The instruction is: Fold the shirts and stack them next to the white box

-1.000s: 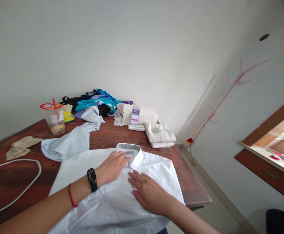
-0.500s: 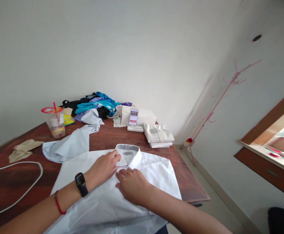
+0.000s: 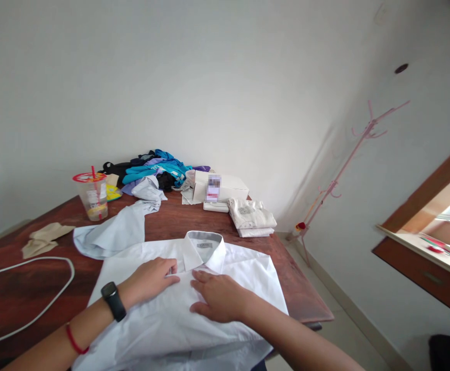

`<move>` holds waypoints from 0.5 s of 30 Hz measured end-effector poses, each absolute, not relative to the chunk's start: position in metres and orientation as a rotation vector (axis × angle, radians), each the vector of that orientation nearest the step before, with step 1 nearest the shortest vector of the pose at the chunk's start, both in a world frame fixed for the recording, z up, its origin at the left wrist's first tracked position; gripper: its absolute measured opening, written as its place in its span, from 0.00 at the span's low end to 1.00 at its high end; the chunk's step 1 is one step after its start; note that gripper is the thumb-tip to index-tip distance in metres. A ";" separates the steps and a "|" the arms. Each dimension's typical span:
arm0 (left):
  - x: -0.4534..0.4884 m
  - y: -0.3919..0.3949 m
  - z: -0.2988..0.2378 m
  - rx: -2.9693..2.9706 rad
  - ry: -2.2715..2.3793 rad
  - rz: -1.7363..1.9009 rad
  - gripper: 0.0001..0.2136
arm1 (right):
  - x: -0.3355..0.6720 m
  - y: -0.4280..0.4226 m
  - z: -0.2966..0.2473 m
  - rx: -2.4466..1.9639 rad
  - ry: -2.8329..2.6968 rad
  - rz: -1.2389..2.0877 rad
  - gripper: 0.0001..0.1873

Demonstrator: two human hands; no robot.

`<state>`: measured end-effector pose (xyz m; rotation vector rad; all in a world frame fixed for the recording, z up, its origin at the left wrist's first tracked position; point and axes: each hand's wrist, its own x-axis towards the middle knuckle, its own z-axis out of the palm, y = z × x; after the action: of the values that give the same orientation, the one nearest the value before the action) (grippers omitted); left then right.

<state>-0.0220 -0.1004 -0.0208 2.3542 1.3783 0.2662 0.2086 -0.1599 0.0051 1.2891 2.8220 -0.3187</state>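
A white collared shirt (image 3: 244, 273) lies spread flat on the dark wooden table (image 3: 306, 299), collar (image 3: 205, 247) pointing away from me. My left hand (image 3: 151, 278), with a black watch and a red string on the wrist, rests on the shirt just left of the collar, fingers curled together on the cloth. My right hand (image 3: 217, 296) lies flat on the shirt's chest below the collar, fingers stretched toward the left hand. Both hands press on the fabric close together.
A light blue shirt (image 3: 113, 232) lies crumpled behind the white one. A plastic cup with a red straw (image 3: 91, 196), a heap of coloured clothes (image 3: 151, 167), a white box (image 3: 221, 186) and folded cream garments (image 3: 251, 216) stand at the back. A white cord (image 3: 28, 293) loops at left. A pink coat rack (image 3: 344, 165) stands by the wall.
My left hand slid off the collar down to the shirt's left chest. My right hand drew in below the collar, then flattened again. The view shifted slightly.
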 end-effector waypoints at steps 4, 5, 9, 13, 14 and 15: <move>-0.025 -0.097 -0.020 2.312 1.364 0.317 0.12 | 0.208 -0.158 0.001 1.387 2.912 -0.271 0.20; -0.025 -0.097 -0.020 2.301 1.350 0.341 0.12 | 0.207 -0.155 0.000 1.439 2.928 -0.223 0.16; -0.022 -0.095 -0.022 2.280 1.358 0.367 0.12 | 0.201 -0.134 -0.007 1.552 2.950 0.089 0.10; -0.019 -0.095 -0.024 2.319 1.425 0.320 0.12 | 0.198 -0.113 -0.020 1.422 2.957 0.263 0.05; -0.019 -0.095 -0.025 2.329 1.442 0.315 0.12 | 0.198 -0.110 -0.024 1.405 2.966 0.272 0.06; -0.018 -0.095 -0.025 2.335 1.459 0.315 0.12 | 0.198 -0.108 -0.027 1.403 2.978 0.272 0.06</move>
<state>-0.0185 -0.0951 -0.0254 2.3349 1.4588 0.3146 0.1982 -0.1085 -0.0273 1.4035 2.9784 0.2723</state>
